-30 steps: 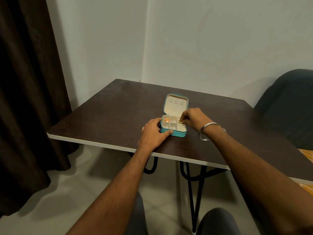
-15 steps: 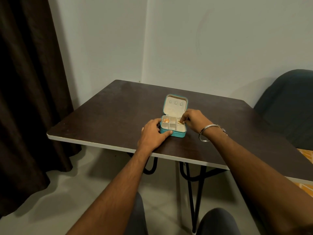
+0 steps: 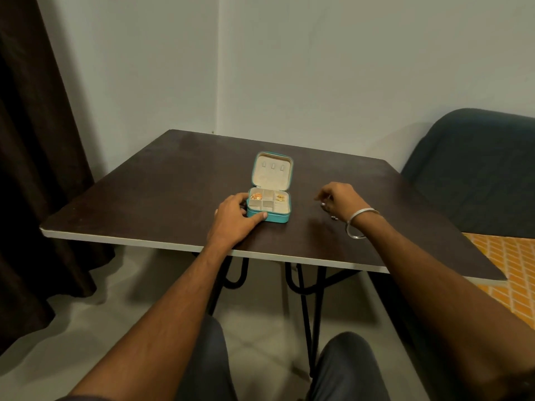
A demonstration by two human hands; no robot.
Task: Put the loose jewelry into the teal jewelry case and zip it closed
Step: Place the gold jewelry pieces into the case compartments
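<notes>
The teal jewelry case (image 3: 275,217) lies open on the dark table (image 3: 162,192), its lid upright behind cream compartments. Gold jewelry (image 3: 256,195) fills the back left compartment, and a gold piece (image 3: 279,197) lies in the back right one. My left hand (image 3: 234,219) grips the case's front left corner, thumb along the front wall. To the right of the case, my right hand (image 3: 340,199) hovers with curled fingers over a small silver piece (image 3: 323,204); whether it pinches the piece is unclear. Another silver piece (image 3: 334,217) lies on the table by that wrist.
The table's white front edge (image 3: 144,241) runs close to my knees. A dark cushioned chair (image 3: 474,169) stands at the right and a dark curtain (image 3: 34,169) hangs at the left. An orange patterned surface (image 3: 509,267) shows past the table's right corner.
My right hand left the case's back right compartment, where a gold piece now lies, and moved right to the silver pieces on the table. The left hand stayed on the case.
</notes>
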